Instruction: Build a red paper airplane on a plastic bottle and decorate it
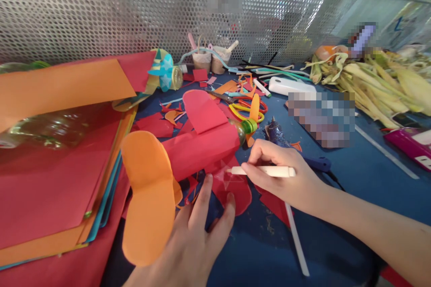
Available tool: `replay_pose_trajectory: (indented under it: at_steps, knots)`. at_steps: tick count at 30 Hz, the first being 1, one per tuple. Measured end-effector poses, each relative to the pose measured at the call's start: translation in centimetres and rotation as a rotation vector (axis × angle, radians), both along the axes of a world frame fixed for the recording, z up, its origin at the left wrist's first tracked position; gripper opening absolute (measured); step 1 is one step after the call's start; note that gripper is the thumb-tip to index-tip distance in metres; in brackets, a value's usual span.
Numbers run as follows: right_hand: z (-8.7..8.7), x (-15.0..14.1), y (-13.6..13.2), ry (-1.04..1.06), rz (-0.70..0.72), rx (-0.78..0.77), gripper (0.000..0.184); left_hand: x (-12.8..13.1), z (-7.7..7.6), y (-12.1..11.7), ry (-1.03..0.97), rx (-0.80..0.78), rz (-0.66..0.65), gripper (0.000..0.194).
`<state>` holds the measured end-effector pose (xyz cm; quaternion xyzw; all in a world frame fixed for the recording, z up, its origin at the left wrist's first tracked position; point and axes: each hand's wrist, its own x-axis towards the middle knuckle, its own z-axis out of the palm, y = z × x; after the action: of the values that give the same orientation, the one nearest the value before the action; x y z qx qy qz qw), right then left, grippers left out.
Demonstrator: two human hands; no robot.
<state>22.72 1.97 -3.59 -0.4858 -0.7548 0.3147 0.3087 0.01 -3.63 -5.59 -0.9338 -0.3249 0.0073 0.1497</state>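
A plastic bottle wrapped in red paper lies on its side, its green cap pointing right. One red flap stands above it, and a lower red flap rests against the table with a pale star drawn on it. My right hand grips a white marker, its tip at the star. My left hand lies with fingers spread, fingertips on or beside the lower flap. An orange paper piece with rounded ends sits at the bottle's base, above my left wrist.
Stacked coloured paper covers the left side. Behind the bottle are yellow-handled scissors and paper scraps. A blue glue gun lies to the right, near a blurred phone-like object. Corn husks sit back right; a metal mesh rises behind.
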Motion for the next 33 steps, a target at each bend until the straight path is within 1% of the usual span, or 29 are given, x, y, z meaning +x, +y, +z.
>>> replay_pose_trajectory:
  at_steps: [3, 8, 12, 14, 20, 23, 28, 33]
  knots:
    - [0.1, 0.0, 0.0, 0.002, 0.015, -0.007, 0.023, 0.1, 0.0, 0.1, -0.009, 0.003, 0.010, 0.059]
    - [0.2, 0.0, -0.1, -0.005, -0.001, 0.009, 0.024, 0.0, 0.1, 0.1, -0.026, 0.005, 0.029, 0.060]
    - [0.2, 0.0, -0.2, 0.004, 0.025, -0.016, 0.023, -0.1, 0.2, 0.0, 0.008, -0.004, 0.009, 0.058]
    - [0.2, 0.0, -0.2, 0.003, 0.013, -0.013, 0.024, 0.0, 0.2, 0.1, 0.024, -0.007, -0.004, 0.057]
    - [0.2, -0.1, -0.1, 0.005, 0.022, -0.040, 0.022, 0.4, 1.0, 0.0, 0.049, -0.045, 0.039, 0.061]
    - [0.2, 0.0, -0.1, 0.011, 0.011, -0.023, 0.023, 0.6, 1.2, -0.1, 0.048, -0.045, 0.050, 0.062]
    - [0.3, 0.0, -0.1, 0.011, 0.024, -0.035, 0.022, 0.6, 1.1, -0.1, 0.023, -0.060, 0.054, 0.061]
    - [0.3, -0.1, 0.0, 0.004, 0.008, -0.026, 0.021, 0.4, 0.9, -0.2, 0.030, -0.080, 0.093, 0.064]
